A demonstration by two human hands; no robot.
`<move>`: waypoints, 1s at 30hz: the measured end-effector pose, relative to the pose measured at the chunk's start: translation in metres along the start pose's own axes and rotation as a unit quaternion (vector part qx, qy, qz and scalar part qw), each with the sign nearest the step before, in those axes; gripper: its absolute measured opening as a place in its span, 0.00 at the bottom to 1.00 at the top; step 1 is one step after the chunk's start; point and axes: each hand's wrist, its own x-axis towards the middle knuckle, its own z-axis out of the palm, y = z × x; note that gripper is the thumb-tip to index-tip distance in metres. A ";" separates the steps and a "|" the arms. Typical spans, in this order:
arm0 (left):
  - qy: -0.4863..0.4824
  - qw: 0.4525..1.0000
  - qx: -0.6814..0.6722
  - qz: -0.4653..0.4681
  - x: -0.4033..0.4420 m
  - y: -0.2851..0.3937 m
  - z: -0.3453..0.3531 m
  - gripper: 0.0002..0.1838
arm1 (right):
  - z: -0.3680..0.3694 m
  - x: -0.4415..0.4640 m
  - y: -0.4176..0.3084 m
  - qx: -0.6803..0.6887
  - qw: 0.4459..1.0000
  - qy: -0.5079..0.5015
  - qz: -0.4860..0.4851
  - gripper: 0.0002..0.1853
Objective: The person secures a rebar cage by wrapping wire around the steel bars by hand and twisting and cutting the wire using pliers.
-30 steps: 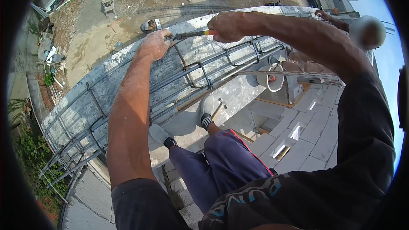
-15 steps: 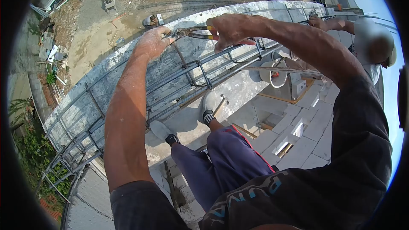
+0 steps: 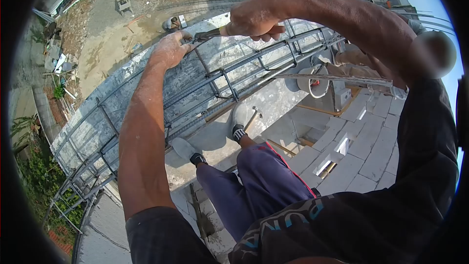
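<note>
My right hand (image 3: 256, 19) is closed around the handles of a pair of pincers (image 3: 209, 34), whose head points left. Just beside the pincers' jaws is my left hand (image 3: 168, 50), its thumb and fingers pinched together at the end of a short crossbar (image 3: 202, 61). What the left fingers hold is too small to make out. Both hands are above the outer side of a long rebar cage (image 3: 227, 84), which runs along a pale, curved concrete ledge (image 3: 132, 85).
A white bucket (image 3: 312, 84) stands right of my feet, near a block wall (image 3: 337, 154). Another person (image 3: 432, 54) is at the right, partly behind my arm. Beyond the ledge the ground (image 3: 105, 44) lies far below, with a person (image 3: 171, 23) there.
The pincers have turned, and their spread handles are now closed together in my right hand. My right forearm has risen. The co-worker at right has bent lower.
</note>
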 end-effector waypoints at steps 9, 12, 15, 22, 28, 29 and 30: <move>0.009 0.998 -0.051 0.020 -0.003 -0.007 0.000 0.23 | 0.040 0.089 0.108 0.016 0.990 0.081 -0.110 0.37; 0.012 0.998 -0.057 0.019 -0.005 -0.003 -0.005 0.22 | 0.047 0.101 0.118 -0.018 0.968 0.170 -0.187 0.40; 0.014 0.999 -0.037 0.014 -0.003 0.000 -0.005 0.22 | 0.042 0.090 0.106 -0.020 0.970 0.197 -0.140 0.37; 0.009 1.000 -0.019 -0.014 -0.003 0.005 -0.003 0.21 | 0.018 0.032 0.054 0.222 0.970 -0.095 0.015 0.34; 0.015 1.000 0.010 0.002 -0.005 0.004 -0.004 0.21 | 0.044 0.016 0.041 -0.197 0.946 0.237 -0.100 0.33; 0.015 1.000 0.010 0.005 -0.004 0.004 -0.005 0.21 | 0.045 0.012 0.038 -0.253 0.918 0.289 -0.101 0.33; 0.015 1.000 -0.001 -0.003 -0.003 0.004 -0.006 0.21 | 0.040 0.015 0.039 -0.192 0.947 0.240 -0.091 0.34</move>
